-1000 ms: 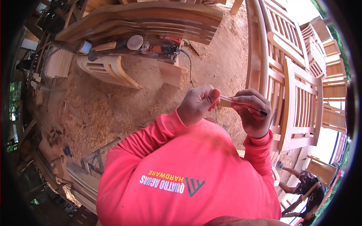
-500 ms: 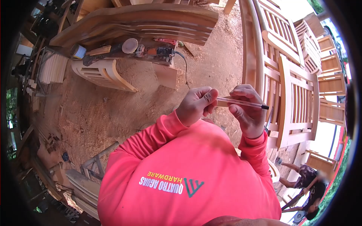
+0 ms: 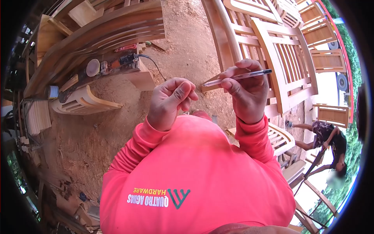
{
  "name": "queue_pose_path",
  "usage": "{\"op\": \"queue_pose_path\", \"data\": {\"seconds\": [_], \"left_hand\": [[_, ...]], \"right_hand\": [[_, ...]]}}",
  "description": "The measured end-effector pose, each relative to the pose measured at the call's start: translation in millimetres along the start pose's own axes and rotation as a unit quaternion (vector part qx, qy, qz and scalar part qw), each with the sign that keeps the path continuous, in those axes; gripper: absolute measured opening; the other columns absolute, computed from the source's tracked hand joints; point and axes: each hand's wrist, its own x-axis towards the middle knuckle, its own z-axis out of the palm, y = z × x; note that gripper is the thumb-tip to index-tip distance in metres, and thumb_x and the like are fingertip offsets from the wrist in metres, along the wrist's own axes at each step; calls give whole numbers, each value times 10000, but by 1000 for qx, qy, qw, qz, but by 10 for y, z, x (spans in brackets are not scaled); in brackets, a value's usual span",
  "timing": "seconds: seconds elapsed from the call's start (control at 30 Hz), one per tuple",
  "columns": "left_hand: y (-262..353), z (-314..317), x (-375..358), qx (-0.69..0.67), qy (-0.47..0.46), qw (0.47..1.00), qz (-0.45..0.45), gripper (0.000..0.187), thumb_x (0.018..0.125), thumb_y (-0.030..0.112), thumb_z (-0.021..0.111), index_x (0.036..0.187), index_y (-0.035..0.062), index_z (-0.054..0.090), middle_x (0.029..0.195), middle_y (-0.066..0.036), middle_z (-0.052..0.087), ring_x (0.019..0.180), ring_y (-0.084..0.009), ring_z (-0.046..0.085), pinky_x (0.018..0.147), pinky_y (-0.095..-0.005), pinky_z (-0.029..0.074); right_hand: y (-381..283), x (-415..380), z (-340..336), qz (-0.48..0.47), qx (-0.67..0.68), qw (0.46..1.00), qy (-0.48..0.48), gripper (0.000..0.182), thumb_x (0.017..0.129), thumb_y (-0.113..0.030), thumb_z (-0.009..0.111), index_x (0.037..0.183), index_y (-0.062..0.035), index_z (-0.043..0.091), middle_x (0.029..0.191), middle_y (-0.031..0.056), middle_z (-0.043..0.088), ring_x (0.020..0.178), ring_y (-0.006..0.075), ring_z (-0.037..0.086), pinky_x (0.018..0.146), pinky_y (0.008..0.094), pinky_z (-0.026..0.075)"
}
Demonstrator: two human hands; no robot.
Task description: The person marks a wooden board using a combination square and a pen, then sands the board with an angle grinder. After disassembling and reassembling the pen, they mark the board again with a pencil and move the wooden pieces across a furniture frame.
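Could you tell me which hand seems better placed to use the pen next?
Probably the right hand: its fingers hold the pen, its tip exposed, while the left hand is curled, apart from it.

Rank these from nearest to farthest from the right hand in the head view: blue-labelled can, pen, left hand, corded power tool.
1. Pen: held in the right hand.
2. Left hand: just to its left.
3. Corded power tool: farther left, ahead.
4. Blue-labelled can: far left.
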Motion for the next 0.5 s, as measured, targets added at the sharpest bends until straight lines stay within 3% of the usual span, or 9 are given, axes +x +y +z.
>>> {"op": "queue_pose_path", "data": {"seconds": [0.03, 0.23, 0.33, 0.5], "left_hand": [[6, -5, -1, 3, -13, 1000, 1, 233, 1015, 214, 675, 1099, -3, 692, 851, -81, 718, 597, -55, 562, 562, -173, 437], [152, 188, -77, 121, -8, 992, 37, 192, 988, 119, 698, 1109, -30, 695, 852, -69, 726, 668, -48, 615, 599, -188, 493], [221, 274, -91, 230, -15, 969, 92, 151, 981, 76, 683, 1072, -45, 687, 833, -53, 709, 701, -51, 631, 618, -200, 512], [106, 187, -37, 331, -32, 907, 259, 89, 961, 13, 662, 1013, -59, 664, 817, -57, 685, 684, -59, 625, 611, -196, 504]], "right_hand": [[10, -19, -4, 2, 5, 1000, 5, 470, 843, 118, 762, 1232, -7, 530, 999, 121, 730, 954, 175, 723, 831, 272, 601], [39, -83, -29, 4, 1, 1000, 10, 465, 841, 119, 764, 1224, -4, 531, 1008, 120, 727, 968, 179, 723, 837, 283, 606], [20, -102, -3, 5, 4, 1000, 16, 461, 838, 121, 765, 1216, -3, 531, 1002, 120, 726, 953, 177, 724, 840, 289, 608], [26, -130, -26, -3, 13, 1000, 18, 398, 853, 120, 748, 1163, -10, 534, 985, 141, 723, 906, 196, 726, 823, 297, 609]]}}
